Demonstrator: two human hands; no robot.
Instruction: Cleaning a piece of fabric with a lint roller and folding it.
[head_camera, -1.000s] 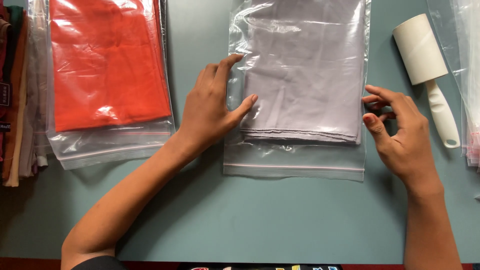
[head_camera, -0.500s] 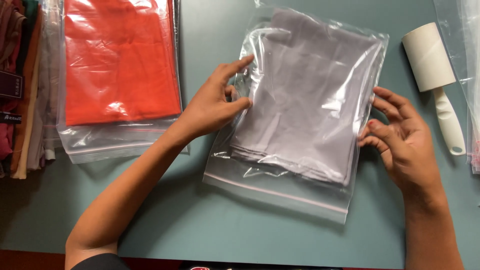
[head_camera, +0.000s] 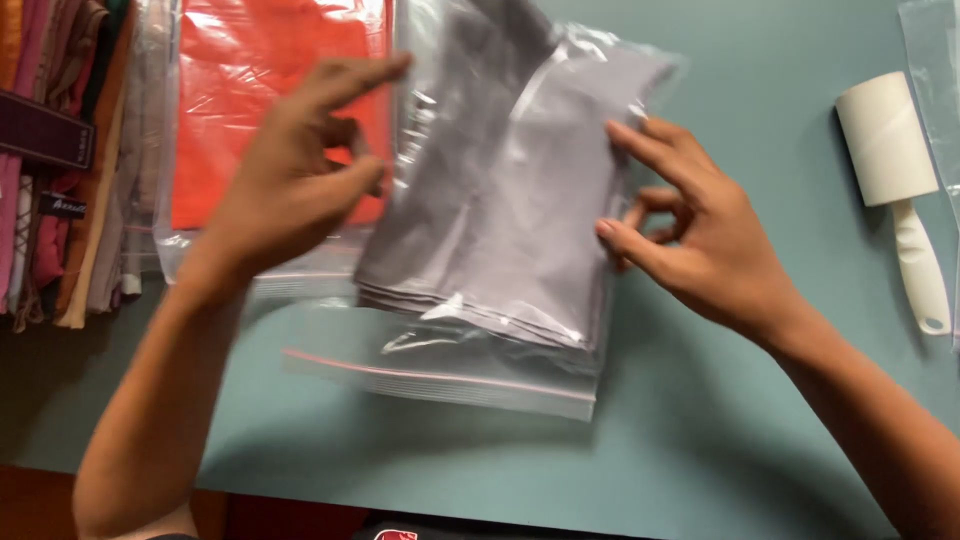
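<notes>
I see both hands lifting a clear zip-seal plastic bag of folded grey cloth (head_camera: 500, 220) off the teal bench (head_camera: 720, 430), its sealed end hanging lowest. My left hand (head_camera: 290, 190) is at its left edge, blurred, so I cannot tell that grip; my right hand (head_camera: 690, 235) pinches the right edge. Behind lies a clear bag of orange cloth (head_camera: 250, 90); a white lint roller (head_camera: 895, 170) rests well right.

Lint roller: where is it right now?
In the head view the white lint roller lies on the teal table at the far right, beyond the right hand, which with the left hand holds the bagged grey cloth.
</notes>
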